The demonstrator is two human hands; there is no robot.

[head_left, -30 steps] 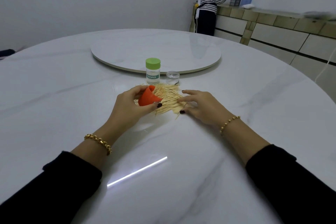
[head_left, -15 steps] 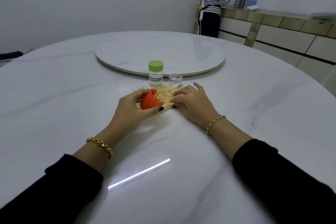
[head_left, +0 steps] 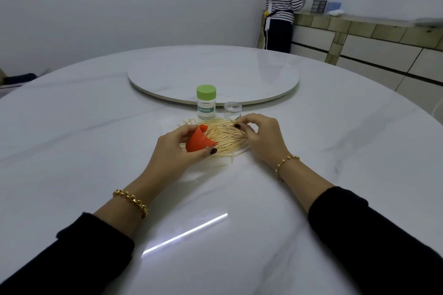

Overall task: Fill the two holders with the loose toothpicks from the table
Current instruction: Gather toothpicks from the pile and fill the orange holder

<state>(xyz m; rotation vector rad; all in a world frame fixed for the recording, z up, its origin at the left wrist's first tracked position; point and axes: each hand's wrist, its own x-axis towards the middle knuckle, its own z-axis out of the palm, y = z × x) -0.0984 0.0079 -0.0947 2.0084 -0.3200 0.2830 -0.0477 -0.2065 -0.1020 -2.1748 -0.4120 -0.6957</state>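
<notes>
A heap of loose wooden toothpicks (head_left: 226, 137) lies on the white marble table (head_left: 91, 151). My left hand (head_left: 171, 152) grips an orange holder (head_left: 197, 142), tipped on its side with its open mouth against the heap; some toothpicks reach into it. My right hand (head_left: 262, 137) sits on the right side of the heap, fingers curled, its thumb and fingertips pinching toothpicks at the top. Just behind the heap stands a clear holder with a green lid (head_left: 206, 103), upright and labelled TOOTHPICK.
A small clear round lid or cup (head_left: 233, 107) sits right of the green-lidded holder. A large turntable (head_left: 263, 74) fills the table's middle. A person in a striped top (head_left: 284, 7) stands at a counter (head_left: 359, 31) far right.
My right hand slid from the heap's near right edge up onto it and curled its fingers at the top. The left hand keeps the orange holder tipped in the same spot.
</notes>
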